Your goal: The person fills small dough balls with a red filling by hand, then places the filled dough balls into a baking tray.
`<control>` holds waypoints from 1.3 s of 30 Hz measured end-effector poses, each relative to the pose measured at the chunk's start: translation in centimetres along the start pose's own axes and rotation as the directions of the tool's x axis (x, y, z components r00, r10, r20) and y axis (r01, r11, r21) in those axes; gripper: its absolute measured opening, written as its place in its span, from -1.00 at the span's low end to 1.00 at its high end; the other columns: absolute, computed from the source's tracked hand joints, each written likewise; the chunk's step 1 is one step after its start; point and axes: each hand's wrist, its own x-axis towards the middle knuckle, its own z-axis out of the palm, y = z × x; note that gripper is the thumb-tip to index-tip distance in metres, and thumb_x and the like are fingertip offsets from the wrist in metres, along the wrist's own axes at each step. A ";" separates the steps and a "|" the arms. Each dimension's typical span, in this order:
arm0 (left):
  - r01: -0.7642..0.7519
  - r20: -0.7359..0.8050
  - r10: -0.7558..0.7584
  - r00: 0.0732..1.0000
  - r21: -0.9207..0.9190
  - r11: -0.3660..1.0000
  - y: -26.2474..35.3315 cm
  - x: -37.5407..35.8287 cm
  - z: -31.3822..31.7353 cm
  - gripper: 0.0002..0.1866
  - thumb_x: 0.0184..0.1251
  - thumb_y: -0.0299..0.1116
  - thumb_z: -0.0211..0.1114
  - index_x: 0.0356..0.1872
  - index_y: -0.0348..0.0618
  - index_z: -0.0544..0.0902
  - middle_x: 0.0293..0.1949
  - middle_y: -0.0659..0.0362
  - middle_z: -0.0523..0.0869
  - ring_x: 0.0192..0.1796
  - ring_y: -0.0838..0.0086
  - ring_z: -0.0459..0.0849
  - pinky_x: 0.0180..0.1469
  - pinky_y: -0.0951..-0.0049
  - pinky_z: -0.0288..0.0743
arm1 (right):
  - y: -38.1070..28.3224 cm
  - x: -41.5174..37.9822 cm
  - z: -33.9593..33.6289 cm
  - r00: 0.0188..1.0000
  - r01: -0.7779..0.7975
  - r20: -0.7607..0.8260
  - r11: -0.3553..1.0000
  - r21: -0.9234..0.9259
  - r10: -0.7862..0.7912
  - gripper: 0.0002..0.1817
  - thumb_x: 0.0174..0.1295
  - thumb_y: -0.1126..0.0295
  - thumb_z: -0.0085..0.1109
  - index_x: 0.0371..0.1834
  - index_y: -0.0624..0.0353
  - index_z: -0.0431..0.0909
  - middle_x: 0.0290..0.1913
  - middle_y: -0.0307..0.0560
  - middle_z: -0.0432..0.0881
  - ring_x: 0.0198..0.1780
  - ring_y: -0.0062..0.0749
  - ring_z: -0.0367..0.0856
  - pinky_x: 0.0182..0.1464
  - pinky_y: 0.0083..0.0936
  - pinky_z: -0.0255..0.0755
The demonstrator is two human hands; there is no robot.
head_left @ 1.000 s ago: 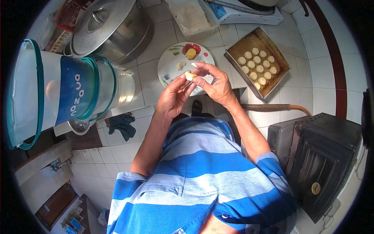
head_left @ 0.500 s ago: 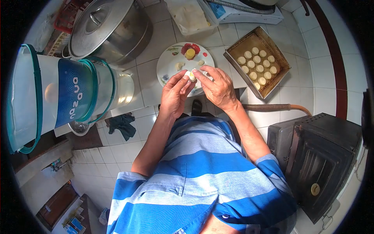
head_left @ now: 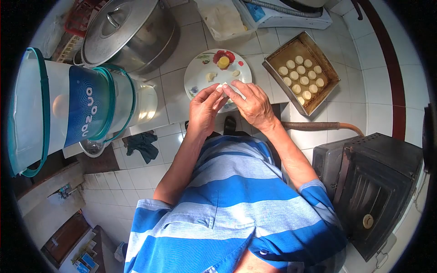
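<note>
Two bare hands [head_left: 203, 109] meet near the middle of my feed, over the lower edge of a white plate [head_left: 195, 68] printed with flowers. From my end I see the left hand pinched with thumb and fingers on a small pale dough-like piece [head_left: 221, 86], so it is closed on that. The right hand [head_left: 255, 105] comes in from the other side with a fingertip touching the same piece; its thumb is hidden from me, so I cannot tell whether it grips too. On the plate, above the hands, I make out a round yellow lump [head_left: 223, 62] beside a printed red flower, with one pale scrap [head_left: 210, 76] below it to the left and a smaller scrap [head_left: 236, 73] to the right. Right of the plate, on the tiled desk [head_left: 175, 100], a square metal tray [head_left: 298, 45] sits turned at an angle, with pale rounds [head_left: 301, 69] grouped on its browned bottom. At upper left I have a lidded steel pot [head_left: 150, 45], and at far left a tall translucent bucket [head_left: 57, 109] with teal rims. A plastic container [head_left: 225, 18] stands at top centre, and a dark oven [head_left: 378, 182] fills the lower right.
</note>
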 end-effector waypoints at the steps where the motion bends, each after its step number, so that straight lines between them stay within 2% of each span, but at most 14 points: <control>1: 0.006 -0.003 -0.006 1.000 0.004 1.000 -0.1 0.0 -0.1 -0.56 0.54 -0.38 0.33 0.29 -0.48 0.55 0.24 -0.04 0.68 0.27 0.29 0.65 0.40 0.23 0.50 | -0.1 0.0 0.0 1.000 -0.006 0.003 1.000 0.008 0.006 -0.49 0.18 0.47 0.21 0.27 0.02 0.67 0.15 -0.10 0.63 -0.03 -0.19 0.65 0.04 -0.31 0.61; 9: -0.026 0.000 0.026 1.000 -0.020 0.999 0.0 0.0 -0.1 -0.59 0.56 -0.44 0.25 0.30 -0.50 0.54 0.23 -0.05 0.68 0.26 0.28 0.67 0.38 0.25 0.55 | -1.2 0.2 0.4 0.986 -0.156 -0.021 0.949 0.275 0.168 -0.42 0.11 0.59 0.31 0.28 0.07 0.66 0.11 -0.05 0.61 0.05 -0.09 0.67 0.10 -0.25 0.62; 12: -0.079 0.002 0.079 0.997 0.011 0.997 -0.3 0.0 -0.2 -0.56 0.50 -0.47 0.33 0.30 -0.51 0.55 0.16 -0.04 0.71 0.17 0.33 0.72 0.29 0.32 0.62 | -1.5 0.5 0.0 0.978 -0.195 0.002 0.905 0.378 0.210 -0.50 0.23 0.58 0.27 0.29 0.10 0.65 0.11 -0.01 0.61 0.05 -0.09 0.69 0.10 -0.27 0.63; 15: -0.146 -0.003 0.147 0.989 0.141 0.979 -0.1 -0.2 -0.1 -0.53 0.45 -0.49 0.42 0.30 -0.49 0.57 0.10 -0.03 0.75 0.10 0.40 0.77 0.19 0.42 0.67 | -1.5 0.9 -0.5 0.951 -0.266 0.007 0.804 0.531 0.310 -0.60 0.33 0.51 0.29 0.25 0.16 0.66 0.13 0.02 0.61 0.04 -0.12 0.70 0.08 -0.31 0.63; 17: -0.175 0.004 0.179 0.984 0.238 0.955 0.1 -0.5 0.1 -0.52 0.42 -0.50 0.44 0.30 -0.47 0.58 0.08 -0.02 0.76 0.09 0.42 0.77 0.16 0.44 0.66 | -1.4 1.4 -1.3 0.883 -0.379 0.068 0.622 0.685 0.464 -0.64 0.32 0.49 0.36 0.20 0.19 0.70 0.16 0.01 0.65 0.07 -0.26 0.72 0.06 -0.42 0.62; 20: -0.246 0.051 0.242 0.969 0.325 0.913 0.3 -0.9 0.5 -0.54 0.40 -0.52 0.46 0.27 -0.43 0.62 0.05 0.00 0.79 0.08 0.45 0.77 0.10 0.48 0.67 | -0.5 1.9 -1.4 0.914 -0.333 0.035 0.698 0.635 0.404 -0.66 0.28 0.37 0.43 0.09 0.23 0.72 0.10 0.04 0.68 0.07 -0.13 0.72 0.15 -0.30 0.60; 24: -0.283 0.097 0.265 0.959 0.327 0.902 -0.1 -1.1 0.7 -0.59 0.39 -0.54 0.45 0.23 -0.43 0.66 0.00 0.05 0.80 0.00 0.48 0.75 0.12 0.46 0.61 | 0.0 2.1 -1.4 0.934 -0.313 0.051 0.740 0.595 0.354 -0.71 0.26 0.36 0.45 -0.01 0.25 0.74 0.04 0.04 0.72 0.07 -0.10 0.72 0.19 -0.28 0.59; 26: -0.307 0.114 0.285 0.952 0.348 0.886 -0.2 -1.1 0.6 -0.59 0.39 -0.54 0.45 0.23 -0.43 0.66 -0.01 0.05 0.81 -0.03 0.49 0.75 0.10 0.47 0.62 | 0.2 1.9 -1.3 0.928 -0.350 0.123 0.711 0.610 0.351 -0.74 0.33 0.38 0.43 0.02 0.25 0.75 0.07 -0.02 0.70 0.12 -0.31 0.70 0.15 -0.43 0.58; 29: -0.309 0.123 0.283 0.951 0.395 0.865 0.1 -1.3 0.8 -0.57 0.39 -0.53 0.46 0.24 -0.43 0.66 -0.05 0.06 0.82 -0.03 0.50 0.75 0.10 0.48 0.62 | 0.1 1.6 -0.6 0.896 -0.401 0.161 0.598 0.694 0.415 -0.79 0.37 0.41 0.39 -0.02 0.27 0.76 0.04 -0.05 0.71 0.08 -0.35 0.71 0.12 -0.45 0.58; 30: -0.278 0.116 0.252 0.961 0.393 0.877 0.4 -1.4 1.0 -0.57 0.38 -0.53 0.47 0.24 -0.43 0.65 0.00 0.05 0.80 -0.02 0.51 0.76 0.10 0.48 0.65 | 0.1 1.5 -0.3 0.896 -0.402 0.161 0.598 0.694 0.415 -0.79 0.37 0.41 0.39 -0.02 0.27 0.76 0.04 -0.05 0.71 0.08 -0.35 0.71 0.12 -0.45 0.58; 32: -0.246 0.110 0.220 0.969 0.390 0.887 0.5 -1.3 0.9 -0.57 0.38 -0.54 0.48 0.23 -0.42 0.64 0.04 0.03 0.79 0.00 0.51 0.76 0.09 0.49 0.69 | 0.0 1.3 0.2 0.842 -0.452 0.212 0.434 0.780 0.496 -0.85 0.33 0.43 0.40 -0.14 0.29 0.75 -0.05 -0.04 0.74 -0.01 -0.34 0.74 0.09 -0.42 0.61; 35: -0.170 0.099 0.147 0.984 0.287 0.943 0.0 -0.8 0.2 -0.59 0.45 -0.47 0.43 0.24 -0.44 0.63 0.08 0.01 0.76 0.04 0.48 0.76 0.17 0.44 0.68 | -0.1 1.4 -0.2 0.844 -0.456 0.217 0.442 0.773 0.490 -0.81 0.36 0.38 0.41 -0.10 0.27 0.76 -0.02 -0.04 0.73 -0.01 -0.35 0.73 0.08 -0.43 0.60; 37: -0.040 0.079 0.040 0.996 -0.008 0.999 -0.1 -0.5 -0.1 -0.60 0.52 -0.42 0.37 0.25 -0.45 0.60 0.10 0.00 0.74 0.07 0.43 0.76 0.23 0.38 0.67 | -0.5 2.1 -1.5 0.844 -0.444 0.179 0.472 0.762 0.506 -0.80 0.36 0.36 0.41 -0.07 0.25 0.76 0.00 -0.02 0.72 -0.01 -0.31 0.74 0.07 -0.41 0.61; 39: -0.029 0.074 0.032 0.997 -0.042 0.999 0.1 -0.4 -0.1 -0.60 0.54 -0.42 0.35 0.26 -0.45 0.59 0.09 0.01 0.74 0.07 0.41 0.76 0.23 0.37 0.67 | -0.4 2.2 -1.9 0.845 -0.432 0.142 0.501 0.750 0.516 -0.78 0.37 0.34 0.41 -0.04 0.23 0.77 0.03 -0.01 0.71 -0.01 -0.27 0.74 0.07 -0.40 0.61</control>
